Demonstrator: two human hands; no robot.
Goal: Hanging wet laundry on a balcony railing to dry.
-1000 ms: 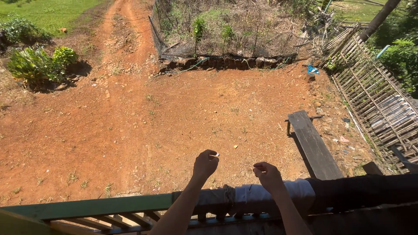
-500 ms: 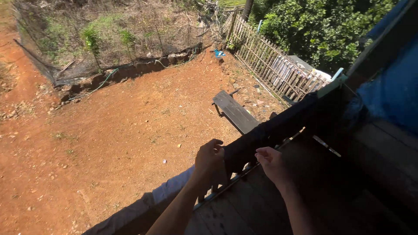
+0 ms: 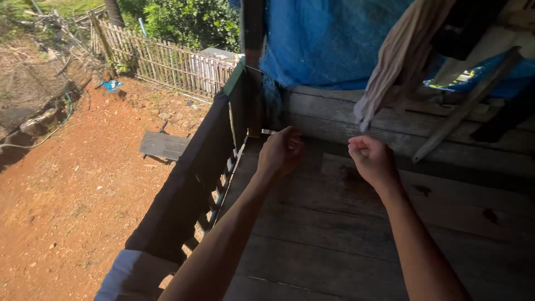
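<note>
Left hand (image 3: 281, 151) is curled nearly shut, pinching what looks like a small pale peg or clip poking out near frame centre, right beside the dark cloth (image 3: 189, 184) draped over the railing at left. Right hand (image 3: 372, 160) is a loose fist, apparently empty. Best bet is probably keeping that pinch firm and clipping squarely over the cloth edge above the plank floor (image 3: 345, 234).
</note>
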